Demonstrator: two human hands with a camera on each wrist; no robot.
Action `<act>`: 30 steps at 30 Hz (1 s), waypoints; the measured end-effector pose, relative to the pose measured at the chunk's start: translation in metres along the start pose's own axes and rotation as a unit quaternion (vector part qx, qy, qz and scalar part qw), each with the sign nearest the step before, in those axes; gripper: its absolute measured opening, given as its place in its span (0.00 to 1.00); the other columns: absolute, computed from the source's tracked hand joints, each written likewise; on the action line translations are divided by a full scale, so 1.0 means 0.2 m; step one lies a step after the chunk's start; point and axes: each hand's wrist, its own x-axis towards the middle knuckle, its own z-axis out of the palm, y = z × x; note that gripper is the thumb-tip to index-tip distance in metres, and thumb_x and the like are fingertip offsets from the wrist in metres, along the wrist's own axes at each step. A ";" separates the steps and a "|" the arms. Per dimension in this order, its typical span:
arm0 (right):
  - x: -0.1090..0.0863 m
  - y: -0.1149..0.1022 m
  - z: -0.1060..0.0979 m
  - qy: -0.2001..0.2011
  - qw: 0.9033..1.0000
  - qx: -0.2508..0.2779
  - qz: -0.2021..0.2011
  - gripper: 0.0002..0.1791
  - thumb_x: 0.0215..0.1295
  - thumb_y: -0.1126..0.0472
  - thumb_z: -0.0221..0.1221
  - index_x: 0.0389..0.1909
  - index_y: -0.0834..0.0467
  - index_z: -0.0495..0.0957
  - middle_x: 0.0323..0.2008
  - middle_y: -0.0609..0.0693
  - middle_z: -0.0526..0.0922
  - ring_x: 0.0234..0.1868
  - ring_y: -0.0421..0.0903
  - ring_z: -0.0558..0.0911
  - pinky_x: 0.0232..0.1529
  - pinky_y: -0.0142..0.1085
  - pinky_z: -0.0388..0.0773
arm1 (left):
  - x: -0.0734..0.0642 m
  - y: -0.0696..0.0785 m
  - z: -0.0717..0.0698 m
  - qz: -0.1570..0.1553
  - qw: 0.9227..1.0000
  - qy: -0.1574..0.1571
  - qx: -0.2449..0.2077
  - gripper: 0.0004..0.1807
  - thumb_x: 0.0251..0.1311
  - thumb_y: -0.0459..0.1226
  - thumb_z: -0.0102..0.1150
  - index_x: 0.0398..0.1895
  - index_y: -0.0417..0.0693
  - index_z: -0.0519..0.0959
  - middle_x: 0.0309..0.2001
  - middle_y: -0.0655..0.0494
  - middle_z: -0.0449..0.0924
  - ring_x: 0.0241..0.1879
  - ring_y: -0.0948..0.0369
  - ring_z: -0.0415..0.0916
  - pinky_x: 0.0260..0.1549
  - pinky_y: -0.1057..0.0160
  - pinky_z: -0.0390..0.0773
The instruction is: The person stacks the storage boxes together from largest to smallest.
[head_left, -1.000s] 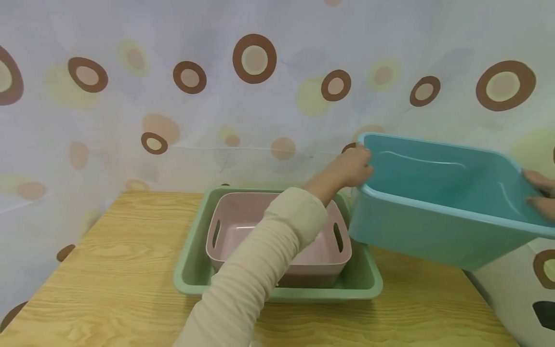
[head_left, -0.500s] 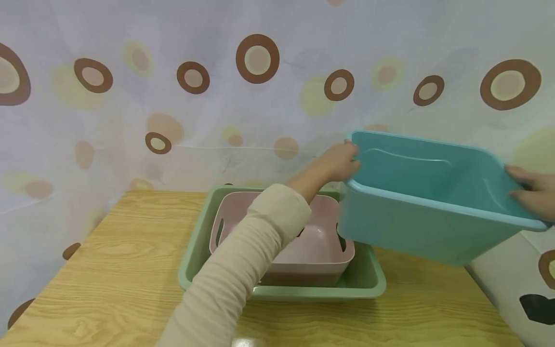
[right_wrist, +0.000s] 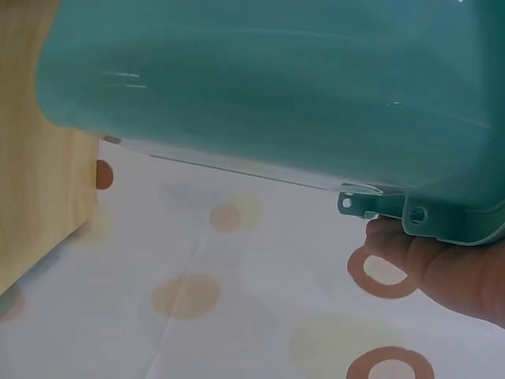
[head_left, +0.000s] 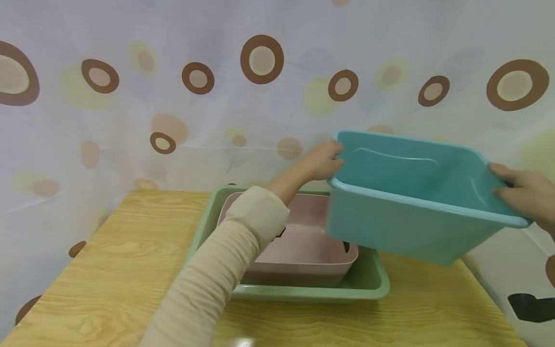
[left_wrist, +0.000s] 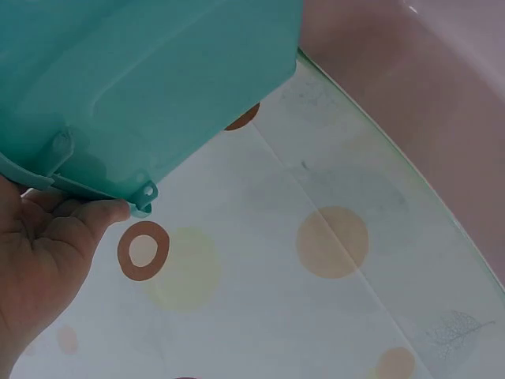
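Observation:
A blue-green plastic storage bin point(head_left: 399, 221), open at the top, hangs tilted above the right part of the table. My left hand point(head_left: 323, 160) grips its left end at the rim, and my right hand point(head_left: 526, 190) grips the right end with fingers over the edge. In the left wrist view, the thumb presses the rim of the bin point(left_wrist: 197, 87) beside a small tab with a hole. Under and left of the bin, a pink basket point(head_left: 299, 272) with handle slots sits inside a larger green tub point(head_left: 312, 293). My left forearm and the bin hide parts of both.
The wooden table point(head_left: 125, 255) reaches out left and in front of the tub. A patterned sheet point(head_left: 208, 115) hangs behind and at both sides. The table's right edge slopes down beneath the bin, and a black object point(head_left: 535, 307) shows at the lower right.
Both hands have carried the blue-green bin leftward, so it now overlaps the right side of the pink basket in the head view. More of my right hand shows.

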 end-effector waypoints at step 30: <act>0.02 -0.33 0.07 -0.046 0.997 0.030 -0.055 0.32 0.61 0.69 0.41 0.66 0.73 0.46 0.62 0.80 0.50 0.43 0.67 0.65 0.28 0.35 0.63 | -0.29 -0.24 -0.11 0.032 0.996 0.080 -0.016 0.15 0.57 0.27 0.40 0.18 0.48 0.52 0.27 0.53 0.53 0.37 0.58 0.59 0.37 0.65 0.57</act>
